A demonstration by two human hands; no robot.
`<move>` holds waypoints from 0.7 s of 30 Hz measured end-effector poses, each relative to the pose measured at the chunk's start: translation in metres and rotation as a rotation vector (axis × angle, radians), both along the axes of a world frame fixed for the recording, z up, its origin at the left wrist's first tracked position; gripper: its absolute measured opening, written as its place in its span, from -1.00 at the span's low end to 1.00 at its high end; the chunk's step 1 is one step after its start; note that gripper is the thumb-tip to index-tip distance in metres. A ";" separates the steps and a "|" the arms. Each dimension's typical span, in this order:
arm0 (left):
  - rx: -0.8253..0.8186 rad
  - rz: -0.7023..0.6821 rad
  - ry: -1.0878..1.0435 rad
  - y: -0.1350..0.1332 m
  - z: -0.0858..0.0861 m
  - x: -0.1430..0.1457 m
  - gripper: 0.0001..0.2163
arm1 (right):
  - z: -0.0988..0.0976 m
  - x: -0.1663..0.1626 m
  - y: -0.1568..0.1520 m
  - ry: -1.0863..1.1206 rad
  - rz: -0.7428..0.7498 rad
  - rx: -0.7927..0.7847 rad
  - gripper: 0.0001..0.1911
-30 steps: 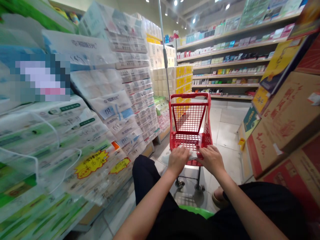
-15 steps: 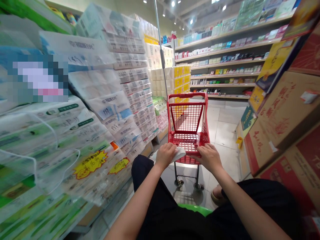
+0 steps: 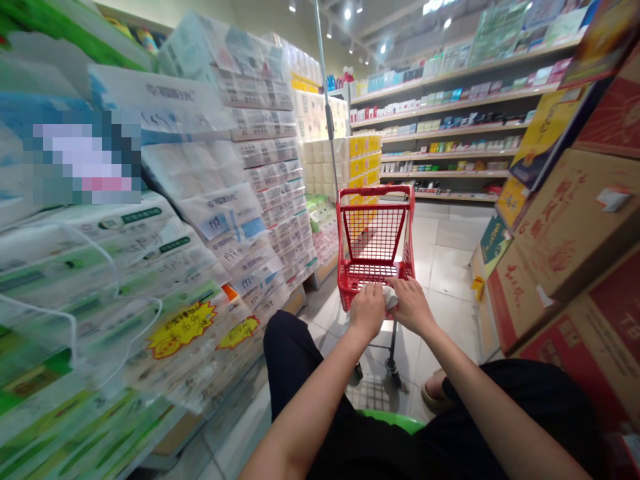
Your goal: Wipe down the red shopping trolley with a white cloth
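A small red shopping cart with grid walls stands on the floor before my knees. At its near rim, my left hand is closed round a crumpled white cloth, most of it hidden by the fingers. Close beside it, my right hand has its fingers bent over the cloth and the near rim of the cart. The cloth shows between both hands. Nothing lies in the visible part of the cart's basket.
Stacked tissue packs with yellow price tags rise on the left. Cardboard boxes are piled on the right. Long shelves of small goods line the back. Tiled floor runs between. Under me is a green seat edge.
My left hand has moved right with the white cloth, up beside my right hand. The right hand has shifted slightly left and up onto the cloth. The cart has turned a little.
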State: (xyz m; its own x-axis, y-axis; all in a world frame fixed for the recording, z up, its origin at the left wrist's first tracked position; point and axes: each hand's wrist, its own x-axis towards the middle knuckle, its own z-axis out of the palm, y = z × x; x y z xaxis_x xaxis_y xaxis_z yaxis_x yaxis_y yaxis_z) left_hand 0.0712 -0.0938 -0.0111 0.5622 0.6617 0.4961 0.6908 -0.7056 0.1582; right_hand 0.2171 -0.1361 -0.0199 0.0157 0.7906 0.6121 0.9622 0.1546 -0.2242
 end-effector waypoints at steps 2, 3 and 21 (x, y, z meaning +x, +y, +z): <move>-0.097 -0.039 -0.078 0.001 0.007 -0.002 -0.68 | 0.006 -0.001 -0.005 0.216 0.085 0.056 -0.38; -0.153 -0.055 -0.134 0.002 0.012 -0.003 -0.70 | 0.010 -0.003 -0.008 0.327 0.107 0.096 -0.40; 0.081 -0.240 0.065 0.050 -0.003 -0.022 -0.64 | 0.022 0.054 -0.025 -0.033 -0.242 0.068 -0.64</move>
